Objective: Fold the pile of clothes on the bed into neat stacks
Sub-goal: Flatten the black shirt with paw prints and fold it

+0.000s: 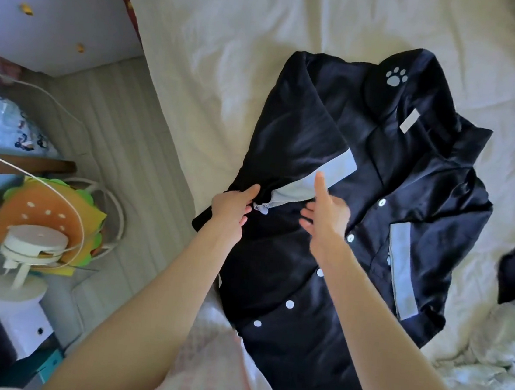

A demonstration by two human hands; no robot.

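The left hand (233, 206) pinches the grey-cuffed sleeve (289, 153) of the black button-up shirt (358, 224) on the bed (217, 47), while just beside it the right hand (327, 216) hovers spread open.

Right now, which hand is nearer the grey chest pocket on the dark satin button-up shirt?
Right. The right hand hovers open over the placket, left of the pocket; the left hand pinches the folded sleeve's cuff, farther left.

Bright daylight, sheet (251, 29) blown out; wide-angle warp at edges, slight softness.
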